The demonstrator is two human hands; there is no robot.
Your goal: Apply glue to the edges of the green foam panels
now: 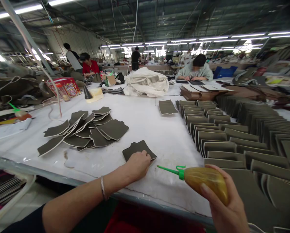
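Resting on the near side of one dark piece (138,149), the left hand (138,165) is seen with its fingers curled; whether the edge is pinched cannot be told, as the fingertips are hidden. One bottle (204,181) is gripped in the right hand (229,202), closed around its rounded end, and its green nozzle (169,170) is pointed left, the tip near the piece but apart from it. The piece is laid flat on the white table (145,116), near its front edge. One bracelet (103,187) is worn on the left wrist.

A second bottle (22,114) is seen at far left. One loose piece (168,106) is set beside at least three rows (208,129) of pieces, cut off at right. In the pile (96,131), a dozen or more are overlapped, so an exact count is prevented. One white bundle (147,82) is placed farther back; its contents are hidden. The distant people are blurred.
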